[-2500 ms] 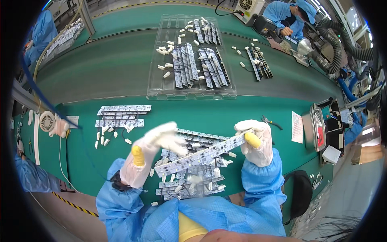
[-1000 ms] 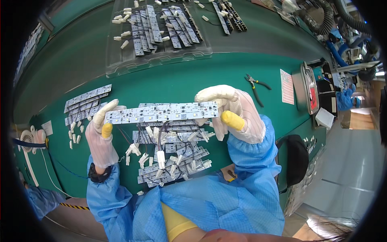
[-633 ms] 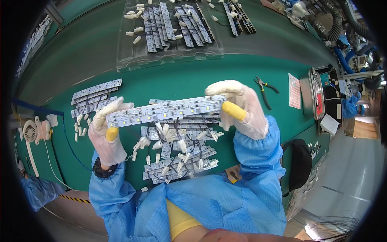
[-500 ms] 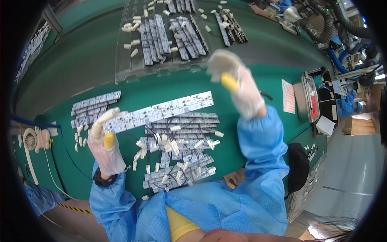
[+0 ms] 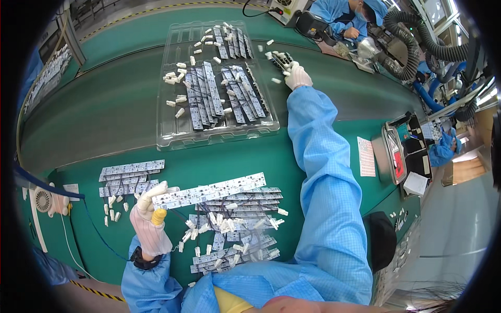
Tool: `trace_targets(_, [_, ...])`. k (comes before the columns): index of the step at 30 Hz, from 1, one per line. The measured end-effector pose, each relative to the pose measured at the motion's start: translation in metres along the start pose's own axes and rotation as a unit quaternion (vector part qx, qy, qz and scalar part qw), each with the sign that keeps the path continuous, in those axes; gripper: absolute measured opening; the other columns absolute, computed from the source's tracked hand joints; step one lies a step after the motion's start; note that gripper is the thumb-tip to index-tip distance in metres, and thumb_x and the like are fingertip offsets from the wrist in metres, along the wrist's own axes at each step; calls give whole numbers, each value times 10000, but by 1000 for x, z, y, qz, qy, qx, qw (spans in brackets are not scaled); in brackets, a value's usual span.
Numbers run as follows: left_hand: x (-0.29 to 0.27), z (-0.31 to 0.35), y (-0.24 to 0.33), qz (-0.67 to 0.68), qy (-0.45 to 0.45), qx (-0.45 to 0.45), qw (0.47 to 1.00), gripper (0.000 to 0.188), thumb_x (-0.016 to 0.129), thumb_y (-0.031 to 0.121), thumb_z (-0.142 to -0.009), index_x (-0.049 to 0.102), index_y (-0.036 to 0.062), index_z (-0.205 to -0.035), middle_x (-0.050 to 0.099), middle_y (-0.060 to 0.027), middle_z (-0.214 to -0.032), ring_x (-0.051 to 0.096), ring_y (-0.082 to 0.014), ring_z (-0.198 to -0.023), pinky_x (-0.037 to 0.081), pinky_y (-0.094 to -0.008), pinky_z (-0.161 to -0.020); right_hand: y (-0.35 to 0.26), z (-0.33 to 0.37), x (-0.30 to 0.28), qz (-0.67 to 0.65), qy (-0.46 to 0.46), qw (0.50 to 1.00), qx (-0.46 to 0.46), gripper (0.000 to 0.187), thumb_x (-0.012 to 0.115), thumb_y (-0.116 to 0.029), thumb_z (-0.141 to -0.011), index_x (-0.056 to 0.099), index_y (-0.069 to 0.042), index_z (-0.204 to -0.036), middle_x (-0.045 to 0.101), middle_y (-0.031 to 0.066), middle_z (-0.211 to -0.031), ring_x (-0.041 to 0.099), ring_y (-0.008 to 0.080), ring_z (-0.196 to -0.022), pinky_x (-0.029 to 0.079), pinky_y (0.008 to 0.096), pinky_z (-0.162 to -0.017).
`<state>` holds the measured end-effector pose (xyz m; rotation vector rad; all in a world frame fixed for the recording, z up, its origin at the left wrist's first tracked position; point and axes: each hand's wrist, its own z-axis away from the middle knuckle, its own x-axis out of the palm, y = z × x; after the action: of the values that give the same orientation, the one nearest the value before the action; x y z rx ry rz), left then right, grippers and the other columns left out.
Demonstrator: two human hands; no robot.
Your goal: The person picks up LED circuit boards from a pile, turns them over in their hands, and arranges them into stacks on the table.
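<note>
My left hand [image 5: 149,218], in a whitish glove with a yellow thumb cover, grips the left end of a long white circuit board strip [image 5: 214,191] dotted with small components. The strip is held tilted, its right end higher, over a pile of similar strips [image 5: 255,203] with dark wires and white connectors. Far ahead, my right hand [image 5: 299,76] is stretched out over the dark belt. Its fingers close around the near end of a small bundle of dark-edged circuit board strips [image 5: 282,59]; the fingertips are partly hidden.
A clear plastic tray [image 5: 219,140] bearing several rows of strips lies on the belt [image 5: 94,115]. More strips [image 5: 133,169] lie at left, near a small fan [image 5: 44,201]. At right are a metal box [image 5: 389,154] and a red-dotted sheet [image 5: 366,156]. A co-worker [image 5: 339,18] sits across the belt.
My right hand has gone from above the green table to the bundle on the belt, closing on it. The view has tilted up. My left hand keeps its hold on the strip.
</note>
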<state>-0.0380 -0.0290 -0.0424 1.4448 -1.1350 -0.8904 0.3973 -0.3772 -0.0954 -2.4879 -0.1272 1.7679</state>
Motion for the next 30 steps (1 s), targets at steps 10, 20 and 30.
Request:
trace_targets(10, [2,-3,10,-120,13,24,992,652,525,570,-916,588,-44,-1127,692,-135,-960,642,-178,-848,470,-274,-791,32,35,-57,-260,24,965,-3,338,594,-201,-899,475,-30,-1165,643,184,-1057,643,305,-955,518,379,-784])
trace_targets(20, [6,4,1,129,90,59,986,641,574,490,-920,526,-80,-1210,610,-150,-1148,563,-186,-1076,402,-315,-975,-61,239,-165,-269,-235,883,-305,399,389,-276,-1017,376,-113,-1382,483,198,-1314,544,347,-1148,483,454,-935])
trace_targets(30, [0,4,-1,85,77,52,992,568,555,450,-946,563,-64,-1188,641,-135,-1117,577,-175,-1035,413,-304,-943,-69,241,-186,-158,-219,827,-493,775,809,-233,-670,459,-105,-1350,480,160,-1352,409,400,-1306,381,474,-1051])
